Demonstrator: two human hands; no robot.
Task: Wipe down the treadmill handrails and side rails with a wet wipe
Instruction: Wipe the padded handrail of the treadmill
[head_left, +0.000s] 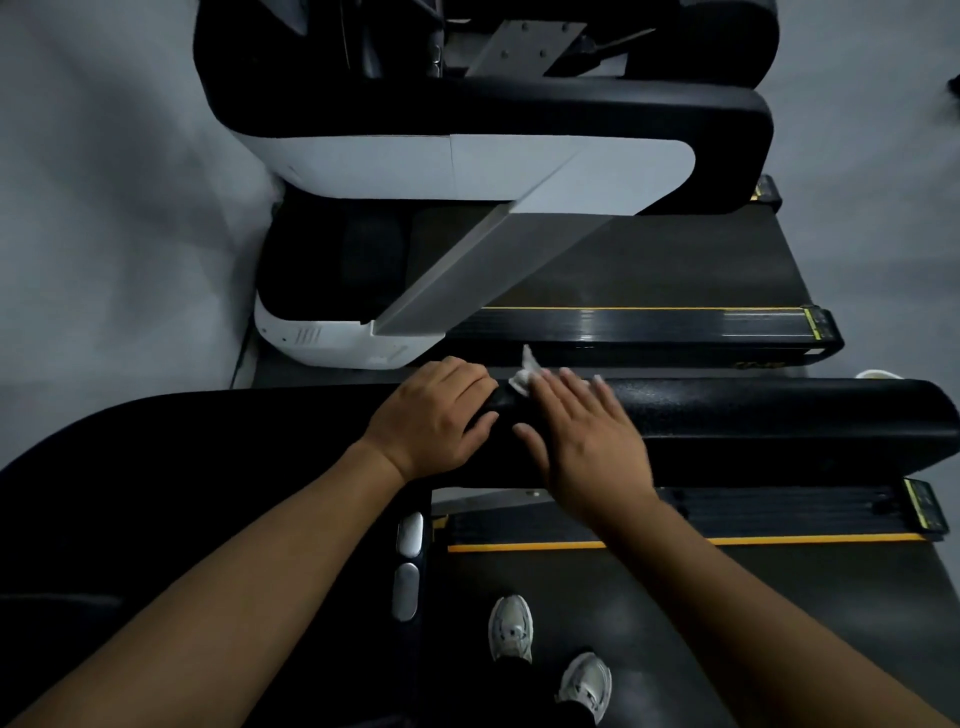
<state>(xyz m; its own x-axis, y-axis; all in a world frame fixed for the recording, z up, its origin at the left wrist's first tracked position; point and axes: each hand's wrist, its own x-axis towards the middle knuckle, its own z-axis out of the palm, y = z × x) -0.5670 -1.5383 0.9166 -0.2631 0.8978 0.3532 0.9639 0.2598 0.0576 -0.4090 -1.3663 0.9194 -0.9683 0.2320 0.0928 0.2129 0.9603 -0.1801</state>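
A thick black padded handrail (753, 421) runs across the middle of the view. My left hand (431, 415) grips it, fingers curled over the far side and thumb on the near side. Just to its right, my right hand (582, 431) lies flat on the rail with straight fingers. It presses a crumpled white wet wipe (524, 374), which sticks out past the fingertips at the rail's far edge. Below the rail lies this treadmill's side rail (779, 512) with a yellow stripe.
My two grey shoes (545, 654) stand on the dark belt (675, 623). Two silver grip sensors (409, 561) sit on a bar at lower left. A second treadmill (623, 270) with a white-and-black console stands beyond. Grey floor lies to the left.
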